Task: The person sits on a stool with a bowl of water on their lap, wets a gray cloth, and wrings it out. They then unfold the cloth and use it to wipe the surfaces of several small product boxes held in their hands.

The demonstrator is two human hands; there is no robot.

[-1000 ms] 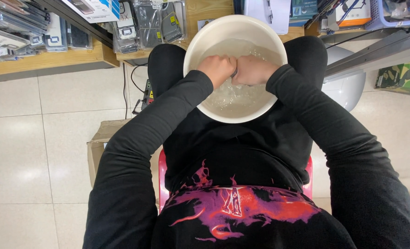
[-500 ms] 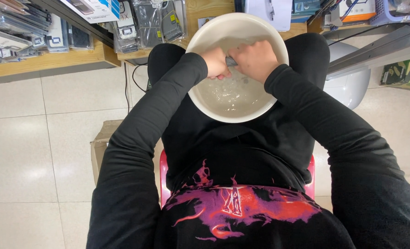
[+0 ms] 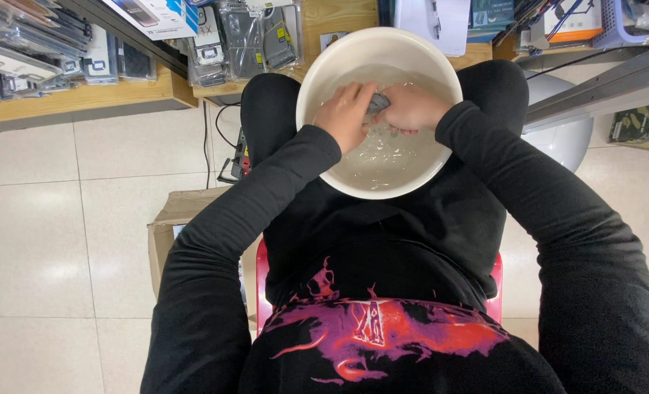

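Observation:
A white round basin (image 3: pixel 317 80) half full of water rests on my lap between my knees. Both hands are in it. My left hand (image 3: pixel 348 115) and my right hand (image 3: pixel 410 108) are pressed together around a small grey cloth (image 3: pixel 377 101), of which only a corner shows between the fingers. The water (image 3: pixel 386 157) near my body is rippled. Black sleeves cover both arms down to the wrists.
I sit on a red stool (image 3: pixel 262 281) on a pale tiled floor. A cardboard box (image 3: pixel 165 233) stands at my left. A wooden shelf (image 3: pixel 83 102) with packaged goods runs ahead, with black cables (image 3: pixel 226 157) below it. A second white basin (image 3: pixel 558 131) sits to the right.
My hands have shifted from the basin's far side toward its middle and turned, and the grey cloth now shows between them. The view has dropped slightly.

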